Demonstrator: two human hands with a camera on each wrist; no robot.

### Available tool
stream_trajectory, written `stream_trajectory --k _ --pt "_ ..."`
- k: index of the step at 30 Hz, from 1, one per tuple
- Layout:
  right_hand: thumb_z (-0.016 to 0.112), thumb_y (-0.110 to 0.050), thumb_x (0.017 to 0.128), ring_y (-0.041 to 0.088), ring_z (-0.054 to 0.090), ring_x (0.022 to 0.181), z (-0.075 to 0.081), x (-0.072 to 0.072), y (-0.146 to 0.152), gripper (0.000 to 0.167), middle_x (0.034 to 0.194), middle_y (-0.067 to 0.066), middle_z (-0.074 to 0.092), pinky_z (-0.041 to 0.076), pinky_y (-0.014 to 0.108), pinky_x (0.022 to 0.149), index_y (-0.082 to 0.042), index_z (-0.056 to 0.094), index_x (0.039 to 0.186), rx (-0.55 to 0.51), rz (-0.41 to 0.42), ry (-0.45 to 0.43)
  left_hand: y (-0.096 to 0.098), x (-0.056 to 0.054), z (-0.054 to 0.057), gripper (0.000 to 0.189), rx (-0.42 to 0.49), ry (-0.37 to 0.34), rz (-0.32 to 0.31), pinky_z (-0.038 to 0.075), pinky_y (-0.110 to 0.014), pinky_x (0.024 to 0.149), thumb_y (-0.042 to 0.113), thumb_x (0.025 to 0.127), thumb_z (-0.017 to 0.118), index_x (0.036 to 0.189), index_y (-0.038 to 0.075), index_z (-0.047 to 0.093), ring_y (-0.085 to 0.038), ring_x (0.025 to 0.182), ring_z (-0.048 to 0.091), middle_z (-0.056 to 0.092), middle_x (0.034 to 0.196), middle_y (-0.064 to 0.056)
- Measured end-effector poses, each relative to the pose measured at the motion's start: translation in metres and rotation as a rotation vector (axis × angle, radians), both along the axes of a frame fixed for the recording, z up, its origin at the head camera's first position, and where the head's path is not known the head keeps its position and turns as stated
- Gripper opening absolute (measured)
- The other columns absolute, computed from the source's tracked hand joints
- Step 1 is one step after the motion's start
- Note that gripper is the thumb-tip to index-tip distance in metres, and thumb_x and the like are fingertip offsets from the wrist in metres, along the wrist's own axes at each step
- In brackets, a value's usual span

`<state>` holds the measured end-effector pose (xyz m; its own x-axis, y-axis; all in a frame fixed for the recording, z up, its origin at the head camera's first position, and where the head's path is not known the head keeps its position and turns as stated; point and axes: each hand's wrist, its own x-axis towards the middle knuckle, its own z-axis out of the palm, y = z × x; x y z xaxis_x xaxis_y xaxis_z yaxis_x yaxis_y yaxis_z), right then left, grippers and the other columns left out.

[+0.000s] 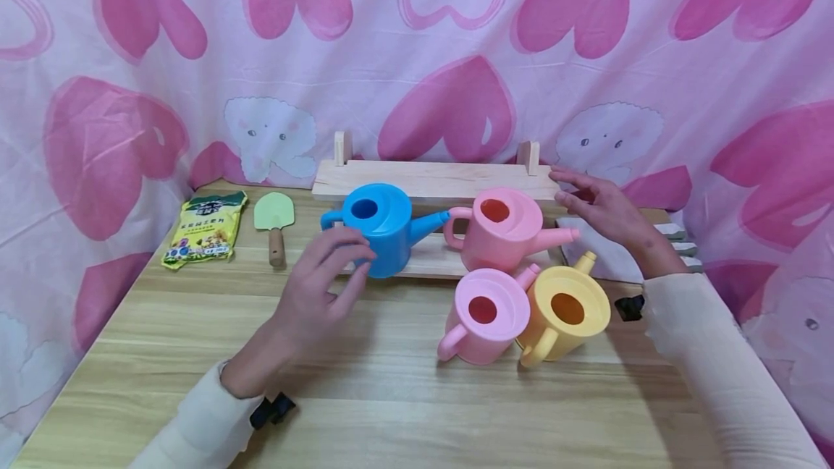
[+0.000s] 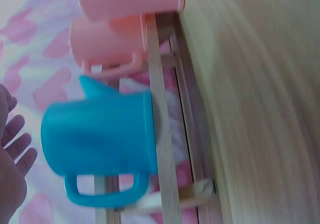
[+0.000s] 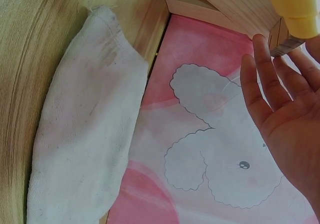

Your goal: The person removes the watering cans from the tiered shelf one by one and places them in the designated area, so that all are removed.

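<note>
My left hand (image 1: 319,288) hovers beside a blue watering can (image 1: 391,244), fingers loosely bent and holding nothing; the left wrist view shows a gap between them. The blue can and a salmon-pink watering can (image 1: 498,241) stand on the lower board of a small wooden rack (image 1: 423,179). Before the rack, a light-pink watering can (image 1: 485,342) and a yellow watering can (image 1: 573,335) stand side by side on the table. My right hand (image 1: 609,212) is at the right end of the rack's upper board, fingers extended; contact is hard to tell.
On the left lie a yellow printed bag (image 1: 205,230) and a small trowel (image 1: 275,219) with a green blade and wooden handle. White fabric gloves (image 3: 90,119) lie right of the rack. A heart-patterned curtain (image 1: 449,107) hangs behind the wooden table (image 1: 391,411).
</note>
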<state>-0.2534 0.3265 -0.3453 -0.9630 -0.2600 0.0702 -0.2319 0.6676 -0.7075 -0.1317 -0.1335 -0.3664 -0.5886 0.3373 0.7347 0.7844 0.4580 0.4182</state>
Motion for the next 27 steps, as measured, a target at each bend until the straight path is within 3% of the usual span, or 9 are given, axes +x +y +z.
stream_trajectory --k 3,6,13,20,27 --pt "0.061 -0.032 0.105 0.039 0.058 0.113 0.001 0.000 -0.001 0.055 0.151 0.016 0.051 0.052 0.015 0.083 -0.015 0.046 0.156 -0.005 0.000 -0.005 -0.008 -0.010 0.000 0.023 0.070 0.023 0.048 0.047 -0.030 0.103 0.019 0.103 0.060 0.112 0.000 0.070 -0.030 0.121 0.055 0.061 0.123 -0.015" --pt "0.061 -0.031 0.105 0.039 0.058 0.113 0.002 0.001 -0.001 0.056 0.151 0.017 0.050 0.052 0.016 0.083 -0.015 0.046 0.156 -0.004 0.003 -0.004 -0.015 -0.020 -0.002 0.019 0.135 -0.009 0.104 0.046 -0.032 0.101 0.009 0.099 0.063 0.112 -0.003 0.069 -0.028 0.119 0.056 0.062 0.121 -0.017" --pt "0.061 -0.031 0.105 0.039 0.058 0.111 0.001 0.000 0.000 0.055 0.150 0.015 0.051 0.053 0.016 0.082 -0.015 0.047 0.155 -0.002 0.001 0.006 -0.024 -0.035 -0.007 0.024 0.222 -0.226 0.219 0.048 -0.051 0.099 0.007 0.100 0.065 0.124 0.002 0.066 -0.022 0.122 0.054 0.061 0.127 -0.010" --pt "0.061 -0.034 0.105 0.038 0.059 0.109 -0.001 -0.002 0.000 0.055 0.150 0.015 0.051 0.053 0.017 0.083 -0.014 0.048 0.155 -0.002 0.001 0.013 -0.028 -0.043 -0.010 0.032 0.272 -0.459 0.200 0.052 -0.058 0.098 0.017 0.108 0.056 0.138 0.007 0.057 -0.030 0.127 0.055 0.055 0.136 -0.009" --pt "0.061 -0.034 0.105 0.036 0.059 0.110 0.000 0.000 0.001 0.055 0.151 0.015 0.050 0.051 0.013 0.081 -0.015 0.048 0.155 -0.005 -0.005 0.004 -0.032 -0.048 -0.013 0.038 0.267 -0.615 0.133 0.046 -0.058 0.105 0.025 0.110 0.052 0.141 0.003 0.055 -0.033 0.131 0.053 0.057 0.141 -0.012"
